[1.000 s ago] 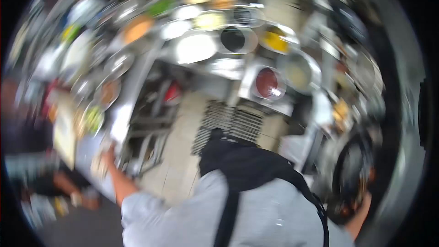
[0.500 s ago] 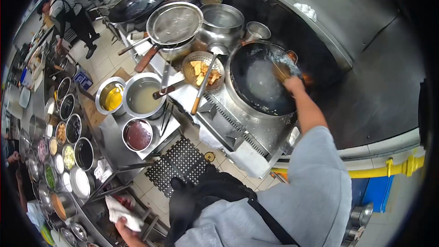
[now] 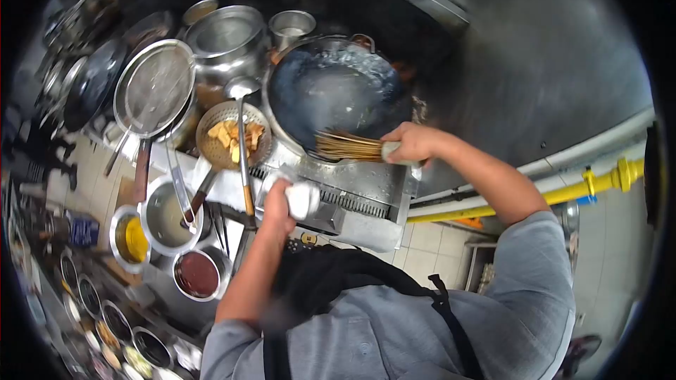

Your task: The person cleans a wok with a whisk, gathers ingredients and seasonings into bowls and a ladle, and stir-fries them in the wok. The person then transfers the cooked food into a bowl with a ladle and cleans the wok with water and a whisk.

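Observation:
My right hand [image 3: 415, 144] is closed round the handle of a bamboo brush [image 3: 348, 146], whose bristles lie at the near rim of a large dark wok [image 3: 338, 91]. Cloudy liquid moves in the wok. My left hand [image 3: 279, 205] grips a white cloth [image 3: 303, 200] over the stove's front edge. Left of the wok, a perforated strainer [image 3: 211, 151] holds golden fried pieces [image 3: 232, 139]. A ladle [image 3: 243, 89] with a wooden handle rests across that strainer.
A round mesh sieve [image 3: 155, 88] and a metal pot [image 3: 227, 35] stand at the upper left. Pots of cloudy liquid [image 3: 169, 218], yellow liquid [image 3: 134, 239] and red sauce [image 3: 197, 273] are at the lower left. A yellow pipe [image 3: 493, 204] runs along the right.
The view has swung toward the wok. My left hand has come up with the cloth to the stove's edge. The brush has moved from the wok's far right side to its near rim.

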The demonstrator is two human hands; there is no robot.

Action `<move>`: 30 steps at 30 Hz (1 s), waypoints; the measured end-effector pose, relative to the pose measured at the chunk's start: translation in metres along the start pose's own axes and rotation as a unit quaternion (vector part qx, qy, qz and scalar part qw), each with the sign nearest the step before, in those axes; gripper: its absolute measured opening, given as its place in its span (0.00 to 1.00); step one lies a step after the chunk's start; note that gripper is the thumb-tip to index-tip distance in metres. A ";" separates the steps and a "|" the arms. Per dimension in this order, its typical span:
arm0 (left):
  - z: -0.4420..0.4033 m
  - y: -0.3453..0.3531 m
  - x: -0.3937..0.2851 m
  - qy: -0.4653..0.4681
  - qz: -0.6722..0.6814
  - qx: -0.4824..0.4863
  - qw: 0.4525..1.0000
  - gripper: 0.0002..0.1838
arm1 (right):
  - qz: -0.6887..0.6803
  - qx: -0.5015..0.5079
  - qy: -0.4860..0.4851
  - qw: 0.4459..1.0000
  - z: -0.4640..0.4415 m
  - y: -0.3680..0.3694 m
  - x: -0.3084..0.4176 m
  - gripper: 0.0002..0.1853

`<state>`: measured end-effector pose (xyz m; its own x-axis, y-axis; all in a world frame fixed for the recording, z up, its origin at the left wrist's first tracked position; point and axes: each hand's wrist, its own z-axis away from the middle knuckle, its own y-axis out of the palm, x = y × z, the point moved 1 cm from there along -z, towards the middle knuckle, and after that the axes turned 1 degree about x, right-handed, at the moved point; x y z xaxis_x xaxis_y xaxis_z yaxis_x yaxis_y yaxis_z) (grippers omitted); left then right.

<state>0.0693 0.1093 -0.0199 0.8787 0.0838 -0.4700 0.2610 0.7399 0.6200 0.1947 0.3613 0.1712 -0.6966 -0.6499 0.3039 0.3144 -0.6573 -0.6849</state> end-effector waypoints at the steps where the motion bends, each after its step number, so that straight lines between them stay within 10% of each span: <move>1: -0.014 0.020 -0.015 -0.043 -0.007 0.018 0.999 0.19 | 0.084 0.002 0.045 0.995 0.006 -0.009 -0.004 0.28; 5: -0.089 0.068 -0.031 -0.171 -0.129 0.073 0.974 0.20 | 0.129 -0.074 0.167 0.975 0.003 -0.020 0.006 0.22; 7: -0.150 0.043 0.001 -0.084 -0.179 0.073 0.977 0.16 | 0.172 -0.152 0.029 0.973 -0.003 0.014 0.003 0.26; 12: -0.086 0.050 -0.018 0.027 -0.278 -0.068 0.958 0.19 | 0.206 -0.092 0.224 0.948 0.028 0.002 -0.009 0.18; 17: -0.059 0.038 -0.045 0.095 -0.322 -0.069 0.940 0.13 | 0.124 -0.210 0.127 0.961 0.072 0.024 0.014 0.17; 19: -0.048 0.041 -0.059 0.106 -0.340 -0.077 0.931 0.10 | 0.135 -0.097 0.071 0.984 0.066 0.042 0.002 0.26; 22: -0.035 0.042 -0.068 0.148 -0.370 -0.085 0.913 0.08 | 0.168 -0.173 0.174 0.955 0.040 0.011 -0.049 0.17; 26: -0.022 0.043 -0.079 0.185 -0.392 -0.104 0.895 0.06 | 0.032 -0.378 0.115 0.918 0.057 -0.047 -0.075 0.15; 30: 0.001 0.046 -0.091 0.210 -0.466 -0.120 0.851 0.06 | -0.124 -0.332 0.159 0.922 0.028 -0.059 -0.087 0.27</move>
<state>0.0018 0.1351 0.0524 0.1010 -0.4202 -0.9018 0.6329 0.7265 -0.2677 0.2546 0.4455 0.2037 -0.8807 -0.2973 0.3688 -0.2704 -0.3238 -0.9067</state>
